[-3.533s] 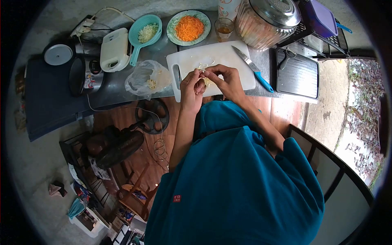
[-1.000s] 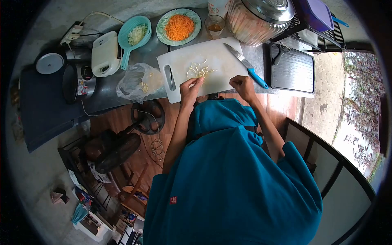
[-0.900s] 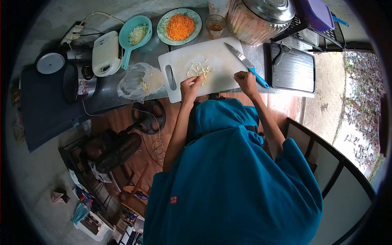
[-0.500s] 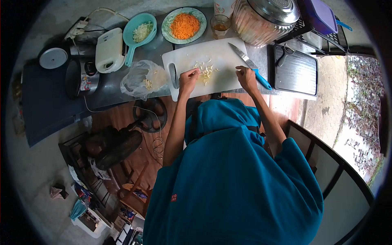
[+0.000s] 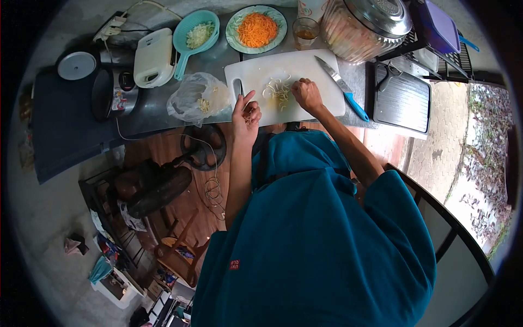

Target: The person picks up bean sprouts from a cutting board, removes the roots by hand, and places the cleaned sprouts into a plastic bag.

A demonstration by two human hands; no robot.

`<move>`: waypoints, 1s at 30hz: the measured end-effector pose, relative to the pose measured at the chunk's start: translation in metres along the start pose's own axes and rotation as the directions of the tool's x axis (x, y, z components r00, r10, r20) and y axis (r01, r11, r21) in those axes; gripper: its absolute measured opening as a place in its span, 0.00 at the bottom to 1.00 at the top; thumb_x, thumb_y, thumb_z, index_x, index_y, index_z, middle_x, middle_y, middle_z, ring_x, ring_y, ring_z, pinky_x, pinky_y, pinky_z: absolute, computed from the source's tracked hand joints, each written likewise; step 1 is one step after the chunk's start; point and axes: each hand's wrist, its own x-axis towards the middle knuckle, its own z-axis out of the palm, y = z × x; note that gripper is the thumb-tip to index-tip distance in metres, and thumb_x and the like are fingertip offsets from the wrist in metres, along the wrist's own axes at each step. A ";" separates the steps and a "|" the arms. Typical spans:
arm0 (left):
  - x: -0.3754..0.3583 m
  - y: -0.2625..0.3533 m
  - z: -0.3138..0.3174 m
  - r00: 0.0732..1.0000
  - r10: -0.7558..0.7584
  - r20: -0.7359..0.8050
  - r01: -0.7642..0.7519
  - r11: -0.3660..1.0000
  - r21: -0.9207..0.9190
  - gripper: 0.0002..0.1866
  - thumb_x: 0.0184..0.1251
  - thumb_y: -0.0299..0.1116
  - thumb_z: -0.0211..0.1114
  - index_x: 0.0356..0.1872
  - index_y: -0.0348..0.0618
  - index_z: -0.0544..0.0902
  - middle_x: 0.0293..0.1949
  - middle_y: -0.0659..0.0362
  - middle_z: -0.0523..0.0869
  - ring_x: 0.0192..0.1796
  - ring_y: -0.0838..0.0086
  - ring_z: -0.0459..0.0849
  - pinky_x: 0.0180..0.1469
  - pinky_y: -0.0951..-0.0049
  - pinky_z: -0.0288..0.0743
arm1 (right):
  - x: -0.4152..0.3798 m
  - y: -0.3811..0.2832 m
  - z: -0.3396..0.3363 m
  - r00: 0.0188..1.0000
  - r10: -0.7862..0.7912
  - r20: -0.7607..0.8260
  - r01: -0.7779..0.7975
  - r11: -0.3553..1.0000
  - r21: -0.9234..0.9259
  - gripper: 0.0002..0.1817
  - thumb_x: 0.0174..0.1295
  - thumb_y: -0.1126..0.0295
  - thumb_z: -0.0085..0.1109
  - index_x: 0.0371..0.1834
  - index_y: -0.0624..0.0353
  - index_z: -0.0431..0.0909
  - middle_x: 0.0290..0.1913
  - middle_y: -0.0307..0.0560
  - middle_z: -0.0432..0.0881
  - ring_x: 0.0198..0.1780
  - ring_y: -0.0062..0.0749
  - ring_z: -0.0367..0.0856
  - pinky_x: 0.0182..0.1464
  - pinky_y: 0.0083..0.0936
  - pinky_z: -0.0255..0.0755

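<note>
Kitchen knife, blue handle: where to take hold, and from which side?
I'd take the kitchen knife by the middle of its blue handle, coming from above on the wearer's near right side. The handle points that way, past the cutting board's right edge, while the blade lies across the board with its tip away from the wearer.

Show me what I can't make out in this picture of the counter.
All in the head view:
Right hand: its curled fingers hide whether it holds anything.
Left hand: too small to tell whether anything lies in its palm.
Lidded jar: its ribbed wall blurs the contents.
Printed white container: top cut off by the upper edge.
</note>
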 end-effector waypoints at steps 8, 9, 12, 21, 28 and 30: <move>-0.005 -0.002 0.022 0.994 0.021 0.103 -0.003 0.984 -0.177 0.24 0.74 0.45 0.50 0.55 0.30 0.74 0.31 0.51 0.81 0.25 0.74 0.73 0.25 0.80 0.70 | 0.003 -0.030 -0.014 0.996 0.020 -0.082 0.006 0.952 0.306 0.09 0.56 0.69 0.58 0.34 0.64 0.83 0.34 0.60 0.83 0.34 0.48 0.83 0.40 0.38 0.76; -0.006 -0.003 0.028 0.995 0.031 0.100 -0.011 0.979 -0.202 0.24 0.75 0.45 0.49 0.54 0.31 0.74 0.32 0.50 0.83 0.27 0.71 0.78 0.28 0.79 0.73 | 0.000 -0.037 -0.024 0.995 0.071 -0.077 -0.043 0.946 0.320 0.09 0.57 0.70 0.58 0.35 0.63 0.83 0.31 0.59 0.83 0.32 0.47 0.83 0.38 0.37 0.76; -0.007 -0.006 0.040 0.992 0.051 0.115 -0.023 0.971 -0.237 0.23 0.75 0.45 0.49 0.53 0.31 0.75 0.34 0.48 0.85 0.33 0.67 0.83 0.36 0.76 0.79 | -0.003 -0.039 -0.041 0.981 0.189 -0.031 -0.168 0.925 0.340 0.09 0.58 0.70 0.58 0.37 0.63 0.83 0.27 0.57 0.83 0.27 0.46 0.83 0.34 0.36 0.76; -0.011 -0.003 0.055 0.985 0.081 0.152 -0.033 0.954 -0.298 0.21 0.74 0.38 0.51 0.56 0.28 0.70 0.49 0.40 0.79 0.54 0.55 0.80 0.58 0.65 0.79 | -0.036 -0.003 -0.070 0.905 0.418 -0.083 -0.361 0.855 0.373 0.11 0.55 0.72 0.61 0.41 0.63 0.83 0.26 0.54 0.84 0.26 0.40 0.84 0.33 0.30 0.77; -0.014 -0.006 0.066 0.973 0.155 0.173 -0.098 0.949 -0.299 0.18 0.74 0.29 0.49 0.60 0.29 0.67 0.57 0.38 0.74 0.63 0.53 0.73 0.67 0.63 0.71 | -0.052 0.012 -0.082 0.851 0.518 -0.086 -0.505 0.852 0.134 0.14 0.51 0.72 0.64 0.42 0.60 0.84 0.32 0.51 0.86 0.31 0.40 0.85 0.35 0.32 0.78; -0.017 -0.008 0.069 0.964 0.178 0.197 -0.116 0.950 -0.291 0.18 0.74 0.27 0.48 0.61 0.30 0.66 0.60 0.38 0.72 0.64 0.53 0.72 0.68 0.62 0.69 | -0.054 0.010 -0.082 0.875 0.470 -0.114 -0.461 0.882 0.097 0.13 0.52 0.72 0.64 0.43 0.60 0.83 0.32 0.51 0.86 0.31 0.40 0.85 0.35 0.31 0.78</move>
